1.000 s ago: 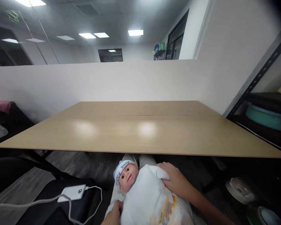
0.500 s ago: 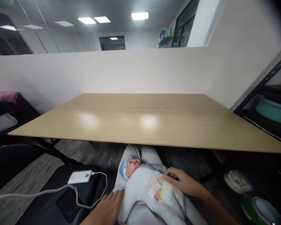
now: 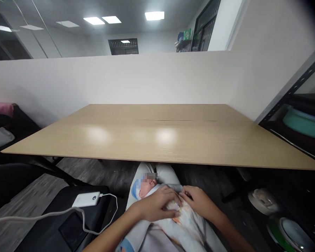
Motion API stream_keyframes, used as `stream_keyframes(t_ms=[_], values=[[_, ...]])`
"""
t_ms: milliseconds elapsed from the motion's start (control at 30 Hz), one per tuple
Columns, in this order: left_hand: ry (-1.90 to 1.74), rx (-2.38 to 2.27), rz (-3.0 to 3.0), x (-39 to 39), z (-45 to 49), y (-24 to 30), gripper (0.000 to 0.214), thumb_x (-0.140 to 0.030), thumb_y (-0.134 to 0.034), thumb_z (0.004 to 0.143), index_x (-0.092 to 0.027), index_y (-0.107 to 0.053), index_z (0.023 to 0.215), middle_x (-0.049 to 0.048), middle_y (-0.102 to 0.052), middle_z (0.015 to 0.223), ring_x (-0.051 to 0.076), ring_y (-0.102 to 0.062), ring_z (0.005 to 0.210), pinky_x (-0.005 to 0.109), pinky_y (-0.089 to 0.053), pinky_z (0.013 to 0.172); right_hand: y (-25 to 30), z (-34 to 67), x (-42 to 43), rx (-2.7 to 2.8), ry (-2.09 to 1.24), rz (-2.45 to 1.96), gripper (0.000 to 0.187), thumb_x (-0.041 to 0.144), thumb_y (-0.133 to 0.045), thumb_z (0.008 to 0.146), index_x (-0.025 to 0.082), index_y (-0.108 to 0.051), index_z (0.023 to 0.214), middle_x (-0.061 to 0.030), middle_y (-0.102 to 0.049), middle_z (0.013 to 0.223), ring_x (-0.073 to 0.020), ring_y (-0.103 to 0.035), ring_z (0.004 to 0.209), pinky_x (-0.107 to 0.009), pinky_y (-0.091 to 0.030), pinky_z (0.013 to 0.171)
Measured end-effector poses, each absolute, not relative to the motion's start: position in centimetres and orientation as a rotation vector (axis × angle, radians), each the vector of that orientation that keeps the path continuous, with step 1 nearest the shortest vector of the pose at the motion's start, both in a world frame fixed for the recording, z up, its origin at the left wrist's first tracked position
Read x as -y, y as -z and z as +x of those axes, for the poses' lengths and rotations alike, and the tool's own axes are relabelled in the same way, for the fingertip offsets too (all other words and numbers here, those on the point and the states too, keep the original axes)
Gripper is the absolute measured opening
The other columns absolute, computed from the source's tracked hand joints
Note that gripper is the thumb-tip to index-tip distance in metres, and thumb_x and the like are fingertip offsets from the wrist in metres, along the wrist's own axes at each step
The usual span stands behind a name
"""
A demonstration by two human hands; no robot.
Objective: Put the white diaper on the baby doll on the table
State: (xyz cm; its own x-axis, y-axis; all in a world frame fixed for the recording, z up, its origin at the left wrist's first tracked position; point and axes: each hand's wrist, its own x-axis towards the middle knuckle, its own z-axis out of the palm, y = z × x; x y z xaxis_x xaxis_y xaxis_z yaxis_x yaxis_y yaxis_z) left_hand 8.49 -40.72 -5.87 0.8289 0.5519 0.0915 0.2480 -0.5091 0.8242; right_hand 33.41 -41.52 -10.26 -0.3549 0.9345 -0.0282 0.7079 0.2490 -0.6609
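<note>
A baby doll [image 3: 147, 191] lies on my lap, its head toward my knees, wearing a blue-and-white cap [image 3: 135, 189] and a pale top. Its lower body is wrapped in a white garment [image 3: 190, 222] with orange and yellow print. My left hand [image 3: 160, 204] arches over the doll's middle, thumb apart from the fingers, tips at the garment's upper edge. Opposite it, my right hand [image 3: 196, 199] is curled at the waist with the garment's edge under its thumb and fingers. The exact grip is partly hidden.
A wooden table [image 3: 152, 140] stands in front of my knees. On a black chair [image 3: 49, 224] at left lie a white power bank [image 3: 86, 199] with a cable and a dark phone [image 3: 72, 231]. At right, a rack holds a green basin [image 3: 304, 122].
My left hand has moved from the doll's side, at lower left, up and right onto its middle. My right hand stays at the waist. The view has shifted slightly.
</note>
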Motion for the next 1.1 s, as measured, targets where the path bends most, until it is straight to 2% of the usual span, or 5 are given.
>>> stream_keyframes(t_ms=[233, 500, 800, 933, 1100], values=[[-0.619, -0.712, 1.93, 41.7, 8.4, 7.2, 0.024, -0.043, -0.071, 0.097, -0.021, -0.071, 0.106, 0.0083, -0.071, 0.114, 0.023, -0.061, 0.114, 0.035, -0.042, 0.104, 14.2, 35.4, 38.5, 2.099, -0.833, -1.604, 0.04, 0.043, -0.044, 0.104, 0.021, -0.069, 0.081, -0.005, -0.072, 0.077, -0.0235, -0.067, 0.075, -0.034, -0.047, 0.073], [-0.628, -0.797, 1.959, 42.5, 7.9, 7.1, 0.024, -0.042, -0.064, 0.101, -0.02, -0.07, 0.108, 0.0076, -0.068, 0.112, 0.022, -0.055, 0.112, 0.036, -0.041, 0.103, 9.6, 33.0, 40.1, 2.155, -1.227, -1.153, 0.042, 0.051, -0.053, 0.106, 0.026, -0.069, 0.136, -0.009, -0.069, 0.137, -0.0264, -0.062, 0.13, -0.04, -0.045, 0.114], [-0.407, -0.641, 1.62, 44.7, 3.8, 4.9, 0.029, -0.044, -0.073, 0.09, -0.015, -0.066, 0.093, 0.0032, -0.065, 0.087, 0.012, -0.052, 0.076, 0.024, -0.044, 0.071, 6.1, 36.1, 43.4, 2.047, -1.347, -1.318, 0.064, 0.068, -0.04, 0.105, 0.019, -0.072, 0.08, -0.0047, -0.063, 0.081, -0.0205, -0.057, 0.08, -0.032, -0.049, 0.076], [-0.417, -0.648, 1.886, 41.3, 7.7, 5.1, 0.038, -0.053, -0.074, 0.089, -0.018, -0.07, 0.106, 0.006, -0.069, 0.103, 0.018, -0.06, 0.095, 0.032, -0.05, 0.089, 6.6, 39.7, 45.7, 1.926, -1.638, -1.443, 0.069, 0.072, -0.037, 0.103, 0.018, -0.075, 0.084, -0.0043, -0.064, 0.073, -0.019, -0.057, 0.069, -0.031, -0.047, 0.068], [0.181, -0.366, 2.372, 36.4, 19.6, 8.0, 0.048, -0.039, -0.097, 0.053, -0.022, -0.074, 0.092, 0.0062, -0.073, 0.1, 0.038, -0.066, 0.119, 0.051, -0.05, 0.107, 9.9, 39.5, 48.8, 2.038, -1.46, -1.692, 0.049, 0.063, -0.049, 0.097, 0.023, -0.068, 0.075, -0.0046, -0.07, 0.073, -0.0226, -0.064, 0.072, -0.03, -0.049, 0.068]])
